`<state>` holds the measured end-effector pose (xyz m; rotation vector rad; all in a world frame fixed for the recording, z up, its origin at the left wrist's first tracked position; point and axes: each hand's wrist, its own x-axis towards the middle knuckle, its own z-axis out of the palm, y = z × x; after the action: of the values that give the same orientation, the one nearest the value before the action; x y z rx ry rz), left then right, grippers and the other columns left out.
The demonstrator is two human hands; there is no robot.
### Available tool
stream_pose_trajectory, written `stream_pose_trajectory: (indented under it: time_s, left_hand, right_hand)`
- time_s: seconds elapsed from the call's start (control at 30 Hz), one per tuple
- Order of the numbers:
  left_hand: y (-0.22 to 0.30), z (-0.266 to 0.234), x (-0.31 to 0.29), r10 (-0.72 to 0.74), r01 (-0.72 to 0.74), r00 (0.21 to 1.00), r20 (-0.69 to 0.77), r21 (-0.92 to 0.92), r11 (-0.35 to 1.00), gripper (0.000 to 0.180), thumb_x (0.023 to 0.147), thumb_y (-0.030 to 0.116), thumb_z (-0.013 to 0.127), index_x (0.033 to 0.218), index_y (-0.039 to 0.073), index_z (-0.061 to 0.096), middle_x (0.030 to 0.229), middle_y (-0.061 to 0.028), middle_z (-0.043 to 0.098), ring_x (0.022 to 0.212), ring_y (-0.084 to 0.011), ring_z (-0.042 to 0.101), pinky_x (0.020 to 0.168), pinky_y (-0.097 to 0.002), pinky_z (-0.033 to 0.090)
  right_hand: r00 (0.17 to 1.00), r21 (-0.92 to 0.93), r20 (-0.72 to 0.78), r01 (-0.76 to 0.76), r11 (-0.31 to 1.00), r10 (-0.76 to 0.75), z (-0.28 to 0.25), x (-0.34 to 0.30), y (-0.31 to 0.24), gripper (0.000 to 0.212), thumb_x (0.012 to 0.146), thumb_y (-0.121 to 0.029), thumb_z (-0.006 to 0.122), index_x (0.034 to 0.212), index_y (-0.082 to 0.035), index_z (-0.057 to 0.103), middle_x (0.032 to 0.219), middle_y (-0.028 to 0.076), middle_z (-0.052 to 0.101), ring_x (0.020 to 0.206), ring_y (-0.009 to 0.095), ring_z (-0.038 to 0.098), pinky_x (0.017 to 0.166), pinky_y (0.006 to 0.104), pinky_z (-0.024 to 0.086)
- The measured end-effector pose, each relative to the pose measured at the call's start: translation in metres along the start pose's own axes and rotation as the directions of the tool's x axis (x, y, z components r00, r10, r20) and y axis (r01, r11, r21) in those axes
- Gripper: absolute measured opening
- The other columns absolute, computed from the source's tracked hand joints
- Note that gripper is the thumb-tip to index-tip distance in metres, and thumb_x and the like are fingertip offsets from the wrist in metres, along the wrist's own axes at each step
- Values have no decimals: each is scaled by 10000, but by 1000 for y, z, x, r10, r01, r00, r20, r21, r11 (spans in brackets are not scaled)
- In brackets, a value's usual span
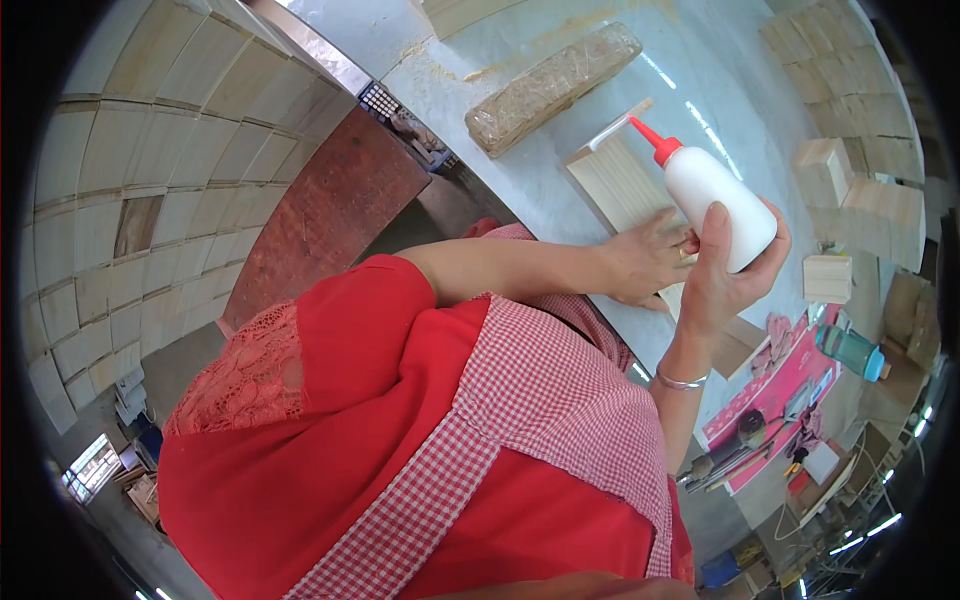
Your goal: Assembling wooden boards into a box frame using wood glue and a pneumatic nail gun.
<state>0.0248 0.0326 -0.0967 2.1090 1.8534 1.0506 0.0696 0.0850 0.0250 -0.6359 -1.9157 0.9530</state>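
Note:
A white squeeze bottle (715, 200) with a red cap and pointed red nozzle is gripped in my right hand (740, 275), thumb along its near side. The bottle tilts so that its nozzle tip is at the far end of a pale wooden piece (622, 180). A whitish line, looking like glue, runs along that end's edge. My left hand (650, 258) holds the near part of the wooden piece, its fingers bent over it. Some of those fingers are hidden behind my right hand and the bottle.
A long tape-wrapped block (553, 88) lies farther left on the pale tabletop (690, 60). Stacked wooden blocks (860, 205) stand along the right, with a teal bottle (850, 350) and brushes on a pink sheet (765, 395) nearer. Wooden boxes (150, 150) form a tall stack at left.

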Motion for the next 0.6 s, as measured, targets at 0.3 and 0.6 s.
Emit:
stream_pose_trajectory:
  time_s: [0.3, 0.6]
  left_hand:
    - [5, -12, -3, 9, -26, 991, 135, 127, 992, 767, 823, 566, 647, 1417, 116, 463, 1456, -161, 434, 1434, -328, 291, 1180, -582, 150]
    - [-12, -31, -2, -21, -20, 979, 204, 200, 980, 707, 833, 550, 648, 1425, 196, 494, 1482, -125, 430, 1422, -305, 332, 1166, -569, 201]
  right_hand:
    - [976, 116, -160, -128, 985, 145, 13, 18, -8, 432, 871, -191, 759, 1155, 12, 504, 938, 142, 622, 591, 156, 606, 488, 249, 477]
    - [874, 242, -383, -219, 945, 300, -131, -28, -5, 582, 892, -408, 677, 1217, 36, 486, 878, 149, 617, 533, 210, 572, 460, 290, 440]
